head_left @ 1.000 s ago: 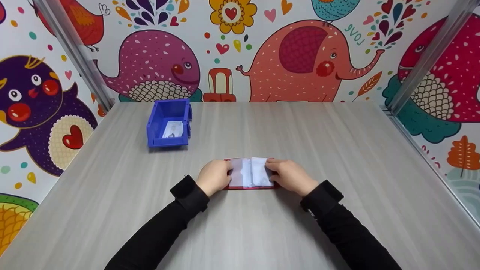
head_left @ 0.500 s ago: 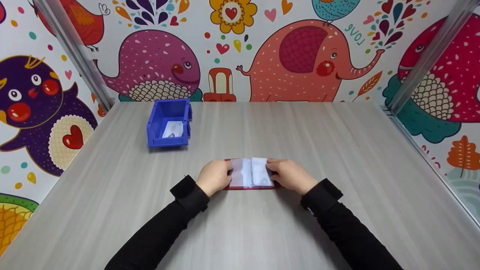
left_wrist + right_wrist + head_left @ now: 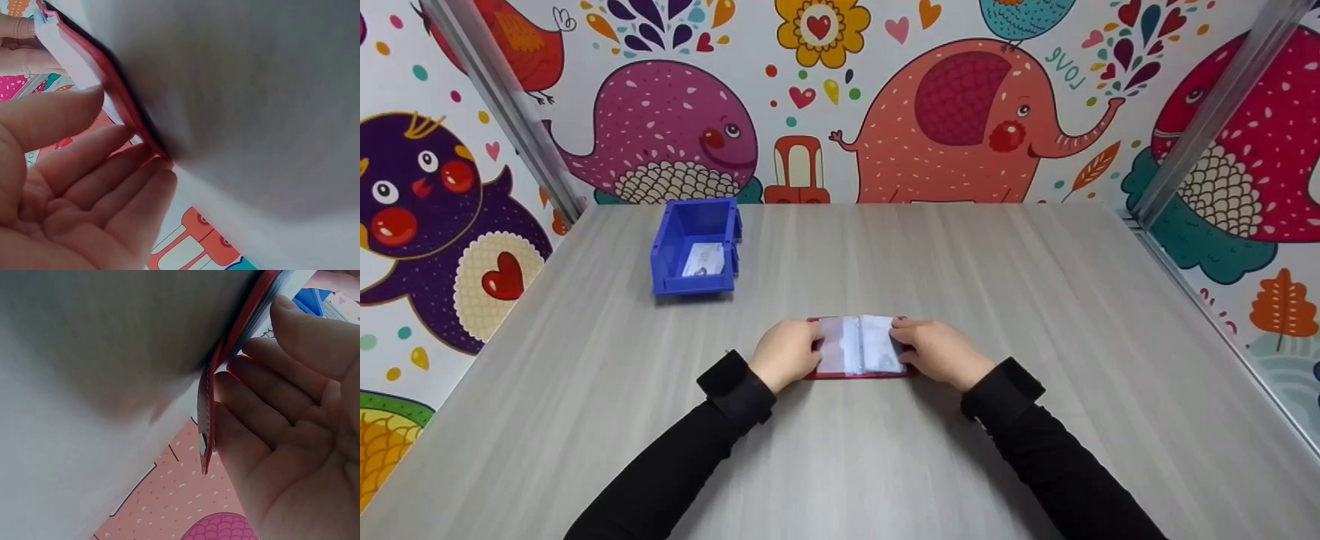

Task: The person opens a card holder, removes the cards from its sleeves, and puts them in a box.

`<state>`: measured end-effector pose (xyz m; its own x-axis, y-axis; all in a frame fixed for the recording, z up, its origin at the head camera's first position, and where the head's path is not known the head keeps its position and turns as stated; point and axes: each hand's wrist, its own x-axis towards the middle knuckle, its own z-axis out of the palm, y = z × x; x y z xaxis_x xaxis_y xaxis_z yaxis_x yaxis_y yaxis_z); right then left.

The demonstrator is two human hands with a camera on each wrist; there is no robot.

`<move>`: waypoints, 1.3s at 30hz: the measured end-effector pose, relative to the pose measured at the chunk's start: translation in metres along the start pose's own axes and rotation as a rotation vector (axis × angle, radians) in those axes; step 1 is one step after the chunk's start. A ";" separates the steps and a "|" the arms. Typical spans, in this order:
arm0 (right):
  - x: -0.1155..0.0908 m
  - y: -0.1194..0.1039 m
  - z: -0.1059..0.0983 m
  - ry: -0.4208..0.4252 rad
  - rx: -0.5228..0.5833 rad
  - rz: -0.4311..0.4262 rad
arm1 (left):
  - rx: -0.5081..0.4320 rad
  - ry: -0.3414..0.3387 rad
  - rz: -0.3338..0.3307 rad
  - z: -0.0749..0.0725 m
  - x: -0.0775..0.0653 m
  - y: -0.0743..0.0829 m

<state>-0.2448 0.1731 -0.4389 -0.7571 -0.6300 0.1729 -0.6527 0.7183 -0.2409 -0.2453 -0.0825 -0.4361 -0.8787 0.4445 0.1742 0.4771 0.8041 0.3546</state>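
No movement; grey table (image 3: 1035, 300), cartoon walls (image 3: 960, 112).

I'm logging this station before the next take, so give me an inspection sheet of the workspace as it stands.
Surface: grey wood-grain table, flat.
Job's things: red card holder lies open at centre, clear sleeves up.
Clutter: blue bin at far left, a small white packet inside.
Hands: left hand rests on the holder's left edge, right hand on its right edge; fingers nearly straight in the wrist views.
Cables: nothing seen.
Surroundings: cartoon animal wall panels, metal corner posts.
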 end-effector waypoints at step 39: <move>0.001 -0.014 0.001 0.005 0.003 -0.020 | 0.002 0.013 0.001 0.002 0.000 -0.002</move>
<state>-0.2364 0.1620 -0.4364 -0.7443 -0.6425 0.1826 -0.6674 0.7050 -0.2400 -0.2459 -0.0832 -0.4382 -0.8783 0.4401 0.1866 0.4780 0.8045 0.3525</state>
